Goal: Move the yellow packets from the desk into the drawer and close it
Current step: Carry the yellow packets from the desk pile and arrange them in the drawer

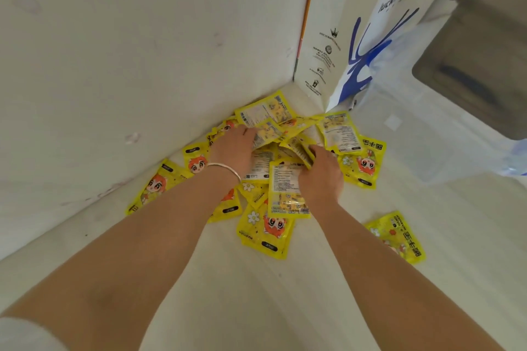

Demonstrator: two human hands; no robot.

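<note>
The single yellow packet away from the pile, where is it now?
In the head view the lone yellow packet lies flat on the desk, lower right of the packet pile, beyond the right forearm.

Both hands are down in a heap of yellow packets (265, 225) piled in the far corner of the pale desk (285, 293). The left hand (233, 148), a bracelet (225, 169) at its wrist, and the right hand (322, 174) press into the pile. One stray packet (396, 236) lies apart, right. A white coffee bag (368, 37) stands behind.

Home or office corner, white desk (256, 293), coffee-shop paper bag (370, 37), scuffed wall (114, 51)
</note>
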